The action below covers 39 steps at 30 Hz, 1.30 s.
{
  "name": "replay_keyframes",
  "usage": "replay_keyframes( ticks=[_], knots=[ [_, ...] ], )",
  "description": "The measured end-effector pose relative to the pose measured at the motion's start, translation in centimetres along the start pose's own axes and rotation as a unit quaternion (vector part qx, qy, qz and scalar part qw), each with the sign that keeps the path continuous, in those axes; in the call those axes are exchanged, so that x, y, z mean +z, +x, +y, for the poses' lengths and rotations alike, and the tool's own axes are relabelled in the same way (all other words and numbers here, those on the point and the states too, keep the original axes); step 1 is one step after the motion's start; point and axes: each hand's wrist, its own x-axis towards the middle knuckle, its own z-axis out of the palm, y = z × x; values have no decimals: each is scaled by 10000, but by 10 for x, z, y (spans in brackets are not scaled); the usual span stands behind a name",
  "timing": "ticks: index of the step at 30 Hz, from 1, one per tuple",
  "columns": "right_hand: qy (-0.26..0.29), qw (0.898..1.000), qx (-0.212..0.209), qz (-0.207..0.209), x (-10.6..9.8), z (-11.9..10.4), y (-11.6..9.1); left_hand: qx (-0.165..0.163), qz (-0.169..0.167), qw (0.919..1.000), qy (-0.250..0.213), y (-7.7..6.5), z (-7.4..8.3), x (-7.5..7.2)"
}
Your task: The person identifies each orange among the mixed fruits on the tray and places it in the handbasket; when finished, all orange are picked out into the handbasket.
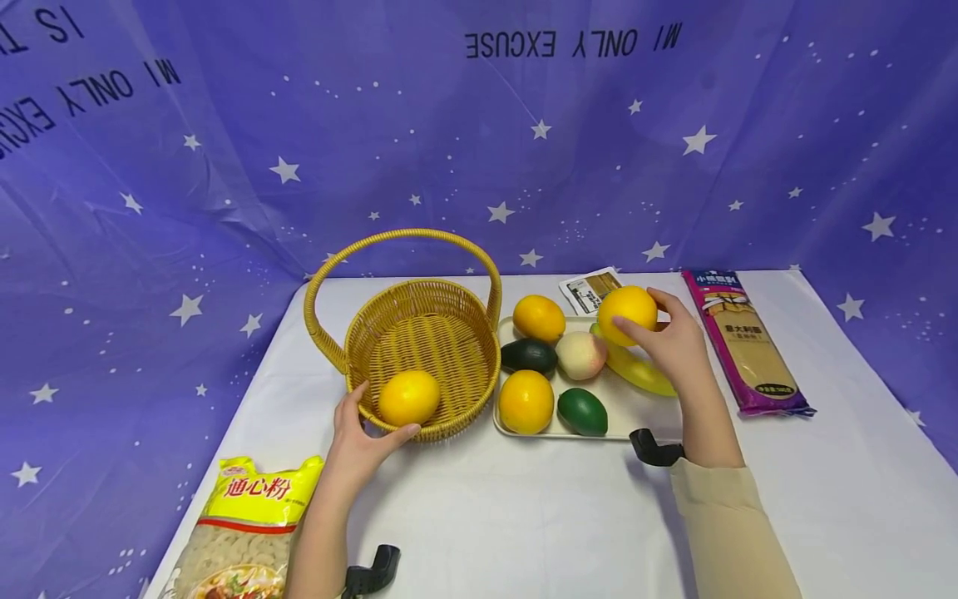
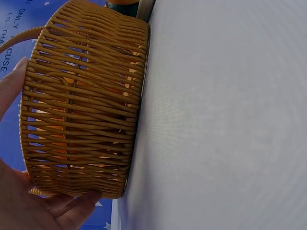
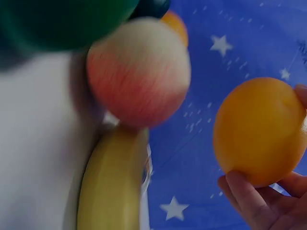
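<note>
My right hand (image 1: 677, 337) holds an orange (image 1: 627, 314) above the right part of a cream tray (image 1: 629, 428), thumb and fingers pinching it from the side. The right wrist view shows the same orange (image 3: 261, 132) raised beside the peach (image 3: 139, 72) and banana (image 3: 112, 182). My left hand (image 1: 361, 441) grips the near left side of a round wicker basket (image 1: 422, 291) with an arched handle. Its thumb and fingers spread along the wicker wall (image 2: 86, 105) in the left wrist view. One yellow-orange fruit (image 1: 409, 398) lies inside the basket near the front.
On the tray are two more orange fruits (image 1: 526, 402), a dark avocado (image 1: 530, 356), a peach (image 1: 581, 355), a green fruit (image 1: 582, 412) and a banana (image 1: 639, 372). A spaghetti pack (image 1: 748, 345) lies right, a macaroni bag (image 1: 250, 524) front left, a small packet (image 1: 591, 289) behind.
</note>
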Motion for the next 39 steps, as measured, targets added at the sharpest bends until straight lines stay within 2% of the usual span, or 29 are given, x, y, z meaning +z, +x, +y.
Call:
replay_keyframes(
  ticks=[6,14,24,31,39],
  knots=[
    [393,9990,-115,-187,9,-21,-14,-24,-11,10000,-18,-1,0,1],
    [772,9941,-468,-594,33,-43,-22,-18,-14,10000,-52,1,2,0],
    [1079,9825,-765,-1311,70,-69,-37,-15,-32,10000,-28,0,0,0],
    [1334,9699,-1055,-1745,97,-80,-40,-10,-38,10000,-38,0,0,0],
    [958,9678,-1272,-1948,124,-81,-38,13,-42,10000,-34,0,0,0]
  ],
)
